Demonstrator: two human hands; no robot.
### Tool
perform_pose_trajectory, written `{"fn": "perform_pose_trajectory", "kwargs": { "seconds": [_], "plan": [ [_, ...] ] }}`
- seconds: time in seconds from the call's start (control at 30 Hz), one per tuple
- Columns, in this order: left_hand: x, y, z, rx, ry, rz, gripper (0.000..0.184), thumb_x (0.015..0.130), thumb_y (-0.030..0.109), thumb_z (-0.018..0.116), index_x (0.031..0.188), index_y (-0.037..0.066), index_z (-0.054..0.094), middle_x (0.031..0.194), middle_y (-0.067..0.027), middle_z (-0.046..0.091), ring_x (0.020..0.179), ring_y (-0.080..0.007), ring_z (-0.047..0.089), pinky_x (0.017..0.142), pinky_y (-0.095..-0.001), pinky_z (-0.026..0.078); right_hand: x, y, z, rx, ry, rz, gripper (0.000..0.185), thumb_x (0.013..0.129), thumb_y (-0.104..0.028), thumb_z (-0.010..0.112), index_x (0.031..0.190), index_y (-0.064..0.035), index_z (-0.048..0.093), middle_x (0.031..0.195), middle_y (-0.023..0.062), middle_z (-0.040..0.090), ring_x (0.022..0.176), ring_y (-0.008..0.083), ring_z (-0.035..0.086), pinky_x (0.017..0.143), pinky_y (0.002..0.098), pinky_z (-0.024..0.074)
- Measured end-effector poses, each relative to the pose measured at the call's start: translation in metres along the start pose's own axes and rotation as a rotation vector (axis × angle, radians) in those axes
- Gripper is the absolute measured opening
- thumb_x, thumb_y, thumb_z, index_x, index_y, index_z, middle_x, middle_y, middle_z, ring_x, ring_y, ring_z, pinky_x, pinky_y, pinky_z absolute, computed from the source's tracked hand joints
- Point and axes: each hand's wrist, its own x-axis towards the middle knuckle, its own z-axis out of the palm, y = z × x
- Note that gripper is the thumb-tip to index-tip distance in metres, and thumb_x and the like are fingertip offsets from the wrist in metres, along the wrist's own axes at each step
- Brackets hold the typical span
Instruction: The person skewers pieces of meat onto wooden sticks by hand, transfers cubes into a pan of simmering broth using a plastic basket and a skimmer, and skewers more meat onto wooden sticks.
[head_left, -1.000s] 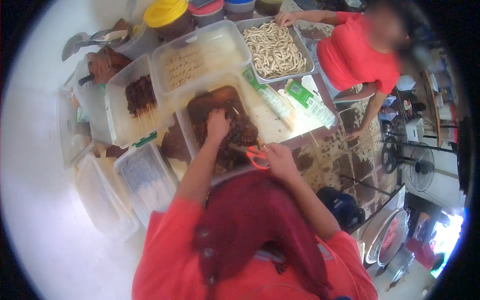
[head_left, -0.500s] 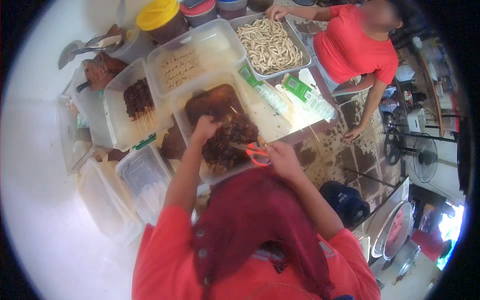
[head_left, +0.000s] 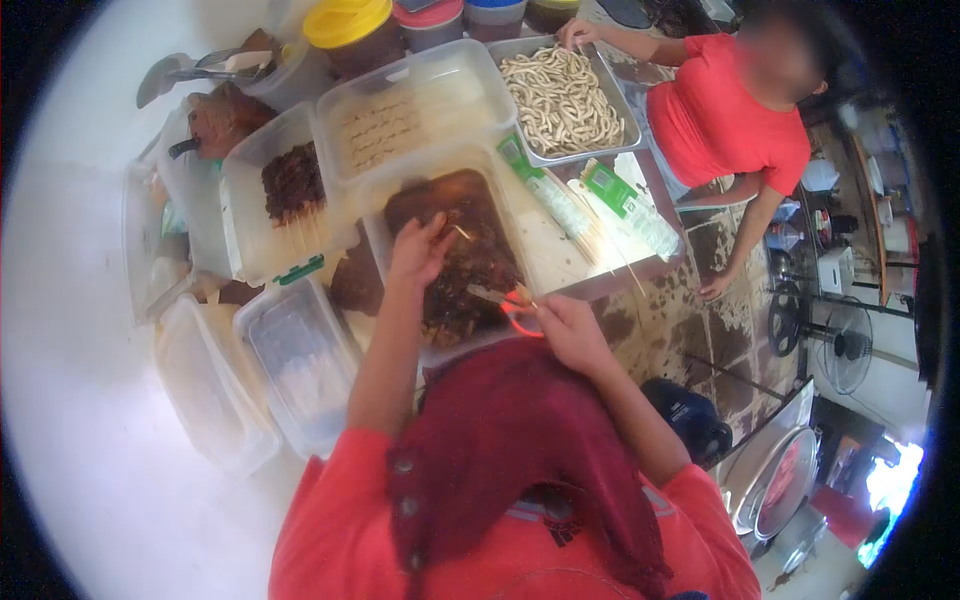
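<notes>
Scissors, tub beneath, green-white packets beside

Backdrop: lidded tubs, tiled floor, a fan

Top of view: row of tubs, one with a yellow lid, beside it a red-lidded tub, then a blue-lidded tub. Right of these, a metal tray heaped with pale, curled pieces. A person in a red shirt is next to it. Tiled floor, blotched dark. Near right edge: fan. Below it, a metal basin with pinkish contents. Dark blue rounded object nearby, too dim to identify.
</notes>
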Motion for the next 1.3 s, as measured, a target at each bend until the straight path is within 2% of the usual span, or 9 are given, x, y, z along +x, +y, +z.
{"fn": "perform_pose_trajectory", "kwargs": {
  "seconds": [0.13, 0.33, 0.53, 0.63, 0.83, 0.93, 1.03, 1.13, 1.3],
  "plan": [
    [-0.009, 0.008, 0.013, 0.006, -0.073, -0.011, 0.016, 0.086, 0.003, 0.055, 0.1, 0.002, 0.048, 0.098, -0.0108, 0.06, 0.09, -0.0226, 0.061, 0.074, -0.036, 0.056, -0.004, -0.012, -0.003, 0.131, -0.016, 0.082, 0.023, 0.085, -0.016, 0.048, 0.089, 0.0023, 0.06, 0.069, 0.0164, 0.059, 0.064, 0.0199, 0.058, 0.063, 0.0326, 0.0451],
    [-0.006, 0.015, 0.01, 0.181, -0.138, 0.001, 0.024, 0.086, 0.0, 0.052, 0.109, 0.0, 0.045, 0.098, -0.0099, 0.058, 0.09, -0.0224, 0.06, 0.076, -0.0373, 0.054, -0.002, -0.005, -0.006, 0.014, 0.018, -0.005, 0.022, 0.085, -0.016, 0.049, 0.09, 0.0022, 0.061, 0.069, 0.0156, 0.06, 0.065, 0.0198, 0.058, 0.064, 0.0313, 0.0456],
    [-0.007, 0.026, 0.007, 0.343, -0.197, -0.03, 0.019, 0.084, 0.005, 0.057, 0.102, 0.002, 0.052, 0.097, -0.0124, 0.061, 0.088, -0.0259, 0.063, 0.072, -0.0383, 0.057, -0.005, -0.006, -0.008, 0.023, 0.009, 0.038, 0.021, 0.085, -0.015, 0.05, 0.09, 0.0019, 0.061, 0.071, 0.0167, 0.06, 0.066, 0.0213, 0.059, 0.064, 0.0323, 0.0457],
    [-0.018, 0.032, 0.01, 0.292, -0.245, -0.175, 0.017, 0.085, 0.005, 0.056, 0.101, 0.001, 0.054, 0.096, -0.0144, 0.062, 0.088, -0.0269, 0.063, 0.07, -0.0376, 0.057, -0.006, -0.002, -0.005, -0.013, 0.022, -0.016, 0.02, 0.084, -0.014, 0.051, 0.091, 0.0022, 0.06, 0.071, 0.0167, 0.059, 0.065, 0.0215, 0.058, 0.063, 0.0323, 0.0454],
    [-0.038, 0.029, 0.025, 0.095, -0.185, -0.185, 0.017, 0.089, 0.007, 0.049, 0.103, -0.001, 0.053, 0.093, -0.0176, 0.062, 0.084, -0.028, 0.064, 0.067, -0.035, 0.058, -0.003, -0.001, -0.017, -0.035, -0.005, -0.046, 0.019, 0.083, -0.014, 0.052, 0.09, 0.0024, 0.06, 0.069, 0.0184, 0.057, 0.062, 0.0216, 0.056, 0.062, 0.0333, 0.0448],
    [-0.034, 0.032, 0.019, 0.286, -0.282, -0.141, 0.019, 0.09, 0.008, 0.046, 0.105, -0.002, 0.051, 0.094, -0.0185, 0.061, 0.083, -0.0282, 0.064, 0.067, -0.0351, 0.057, -0.002, -0.014, -0.027, -0.118, -0.17, 0.04, 0.022, 0.083, -0.014, 0.05, 0.092, 0.0021, 0.061, 0.074, 0.0169, 0.06, 0.069, 0.0221, 0.059, 0.064, 0.0331, 0.0446],
    [-0.038, 0.034, 0.021, 0.32, -0.312, -0.16, 0.021, 0.09, 0.008, 0.046, 0.107, -0.004, 0.049, 0.094, -0.0184, 0.062, 0.08, -0.0275, 0.064, 0.066, -0.0346, 0.057, -0.003, -0.012, -0.036, -0.112, -0.218, -0.061, 0.021, 0.084, -0.014, 0.05, 0.091, 0.0021, 0.061, 0.072, 0.0141, 0.059, 0.067, 0.018, 0.056, 0.064, 0.0317, 0.044],
    [-0.039, 0.04, 0.018, 0.421, -0.376, -0.276, 0.022, 0.09, 0.009, 0.047, 0.109, -0.003, 0.049, 0.095, -0.017, 0.062, 0.081, -0.0258, 0.064, 0.066, -0.0354, 0.057, -0.004, -0.006, -0.041, -0.105, -0.191, -0.086, 0.019, 0.082, -0.014, 0.052, 0.09, 0.0011, 0.06, 0.07, 0.0191, 0.058, 0.062, 0.0225, 0.056, 0.061, 0.0339, 0.0449],
    [-0.051, 0.041, 0.024, 0.416, -0.294, -0.288, 0.02, 0.088, 0.011, 0.052, 0.106, 0.003, 0.054, 0.097, -0.0115, 0.062, 0.09, -0.0242, 0.062, 0.072, -0.0365, 0.053, -0.018, -0.014, -0.016, 0.017, -0.056, -0.079, 0.019, 0.083, -0.013, 0.051, 0.091, 0.0017, 0.06, 0.069, 0.0194, 0.058, 0.062, 0.0235, 0.057, 0.063, 0.0334, 0.0452]
  ]
}}
